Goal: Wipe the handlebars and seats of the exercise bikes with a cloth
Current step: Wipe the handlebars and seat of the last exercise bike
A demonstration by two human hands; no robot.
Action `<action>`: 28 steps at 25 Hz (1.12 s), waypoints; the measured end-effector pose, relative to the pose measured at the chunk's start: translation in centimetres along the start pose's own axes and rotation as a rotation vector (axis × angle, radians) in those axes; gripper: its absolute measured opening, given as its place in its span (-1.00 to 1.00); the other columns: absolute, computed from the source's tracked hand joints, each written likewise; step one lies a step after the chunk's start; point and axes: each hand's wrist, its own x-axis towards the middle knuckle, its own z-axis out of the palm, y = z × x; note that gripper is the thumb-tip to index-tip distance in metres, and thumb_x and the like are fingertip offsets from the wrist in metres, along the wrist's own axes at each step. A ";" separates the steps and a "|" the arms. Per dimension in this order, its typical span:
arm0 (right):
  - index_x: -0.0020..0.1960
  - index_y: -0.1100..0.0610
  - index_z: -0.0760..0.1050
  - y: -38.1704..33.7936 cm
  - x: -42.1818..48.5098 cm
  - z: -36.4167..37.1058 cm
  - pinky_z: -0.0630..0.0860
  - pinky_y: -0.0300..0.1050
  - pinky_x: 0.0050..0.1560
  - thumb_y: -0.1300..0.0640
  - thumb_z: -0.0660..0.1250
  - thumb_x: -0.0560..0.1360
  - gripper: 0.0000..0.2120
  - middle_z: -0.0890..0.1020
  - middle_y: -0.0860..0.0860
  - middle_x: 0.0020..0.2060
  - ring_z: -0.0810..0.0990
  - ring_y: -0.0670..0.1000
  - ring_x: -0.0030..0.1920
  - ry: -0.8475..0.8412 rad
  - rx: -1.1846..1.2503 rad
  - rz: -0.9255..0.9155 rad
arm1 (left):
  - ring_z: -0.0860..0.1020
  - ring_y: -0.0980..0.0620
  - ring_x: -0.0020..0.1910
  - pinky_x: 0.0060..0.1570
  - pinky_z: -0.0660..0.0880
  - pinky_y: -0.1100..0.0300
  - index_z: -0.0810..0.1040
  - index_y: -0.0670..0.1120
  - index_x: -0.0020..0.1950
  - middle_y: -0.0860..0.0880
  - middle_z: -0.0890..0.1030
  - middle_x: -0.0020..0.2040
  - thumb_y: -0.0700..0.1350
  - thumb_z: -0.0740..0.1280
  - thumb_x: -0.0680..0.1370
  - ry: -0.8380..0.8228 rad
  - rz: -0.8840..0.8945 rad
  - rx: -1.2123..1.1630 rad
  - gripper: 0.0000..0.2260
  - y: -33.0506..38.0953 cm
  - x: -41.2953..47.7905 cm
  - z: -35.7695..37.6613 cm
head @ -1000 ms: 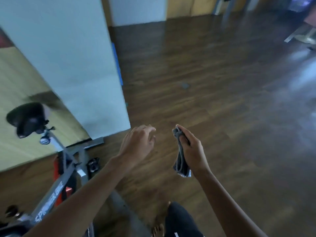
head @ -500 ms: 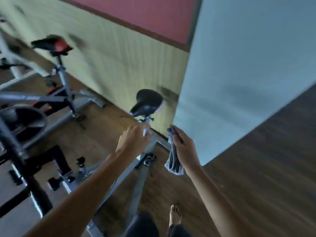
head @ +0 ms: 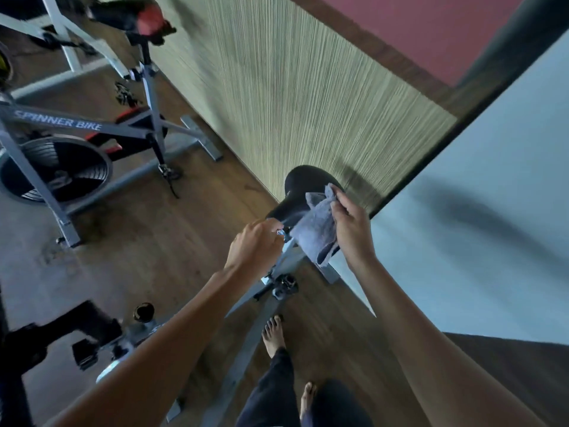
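A black seat (head: 297,192) of the nearest grey exercise bike (head: 246,306) is just ahead of me, close to the wall. My right hand (head: 351,229) grips a grey cloth (head: 317,229), which hangs against the seat's right side. My left hand (head: 254,249) reaches to the seat's narrow front end with curled fingers; whether it holds the seat is hidden. A second bike (head: 92,127) marked SPINNER BIKE stands at the left, with a black and red seat (head: 135,16) at the top.
A ribbed beige wall (head: 292,103) runs behind the seats, and a pale blue pillar (head: 477,226) stands at the right. The bikes rest on a grey mat (head: 37,272) over dark wood floor. My bare feet (head: 274,334) are beside the near bike's frame.
My view has swung left from the open floor onto the bikes. Both hands have moved forward to the black seat, and the cloth now hangs unfolded against it.
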 end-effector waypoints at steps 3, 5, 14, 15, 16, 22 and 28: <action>0.45 0.11 0.45 -0.8 4.2 -0.1 0.56 0.06 0.12 0.23 0.12 0.69 -0.64 0.69 -0.02 0.08 0.65 0.04 -0.03 0.043 -0.057 0.012 | 0.58 -0.10 0.06 0.01 0.53 0.05 0.57 0.02 0.26 -0.04 0.61 0.16 -0.13 0.19 0.58 -0.002 0.010 0.004 -0.70 0.7 3.7 0.0; 0.45 0.12 0.44 -1.3 6.7 -0.4 0.41 0.29 0.20 0.23 0.11 0.70 -0.64 0.59 0.32 0.19 0.49 0.33 0.13 0.052 -0.050 0.044 | 0.57 -0.08 0.13 0.06 0.50 0.04 0.57 -0.01 0.27 -0.04 0.62 0.18 -0.14 0.20 0.59 0.006 0.013 -0.002 -0.70 1.2 5.9 0.1; 0.44 0.02 0.43 1.3 15.0 -1.8 0.37 -0.26 -0.32 0.16 0.13 0.66 -0.63 0.63 -0.10 -0.04 0.41 -0.23 -0.37 -0.075 -0.132 0.011 | 0.58 -0.01 0.14 0.00 0.48 0.13 0.59 -0.06 0.25 -0.01 0.61 0.23 -0.18 0.20 0.59 0.049 -0.108 -0.054 -0.71 3.4 13.6 2.8; 0.43 0.00 0.42 2.1 15.8 -1.8 0.34 -0.30 -0.21 0.13 0.13 0.65 -0.63 0.63 -0.10 0.11 0.39 -0.30 -0.27 -0.079 -0.142 0.013 | 0.58 -0.02 0.14 0.00 0.49 0.11 0.59 -0.06 0.24 -0.02 0.61 0.22 -0.20 0.20 0.58 0.059 -0.151 -0.077 -0.71 3.3 14.6 3.5; 0.42 0.00 0.43 2.6 16.4 -1.9 0.39 -0.27 -0.08 0.12 0.13 0.65 -0.64 0.59 -0.07 0.24 0.43 -0.29 -0.14 -0.077 -0.156 0.020 | 0.56 -0.04 0.16 0.03 0.50 0.08 0.58 -0.07 0.24 -0.03 0.60 0.22 -0.21 0.21 0.57 0.070 -0.196 -0.092 -0.71 3.1 15.4 4.2; 0.39 0.16 0.43 5.2 18.1 -1.3 0.40 -0.37 0.02 0.22 0.17 0.65 -0.68 0.53 -0.03 0.24 0.47 -0.33 -0.04 -0.182 -0.210 0.060 | 0.46 -0.10 0.23 0.32 0.36 -0.14 0.45 -0.05 0.37 -0.06 0.55 0.16 -0.20 0.20 0.51 0.027 -0.488 -0.107 -0.58 0.8 19.3 8.0; 0.26 0.07 0.48 7.3 18.0 -0.7 0.46 -0.28 -0.19 0.25 0.28 0.57 -0.72 0.59 -0.13 -0.13 0.50 -0.23 -0.21 -0.151 -0.121 0.133 | 0.44 0.07 -0.02 0.43 0.21 -0.04 0.59 -0.01 0.22 0.09 0.56 -0.09 -0.24 0.30 0.50 0.100 -0.540 -0.226 -0.68 0.5 20.5 8.7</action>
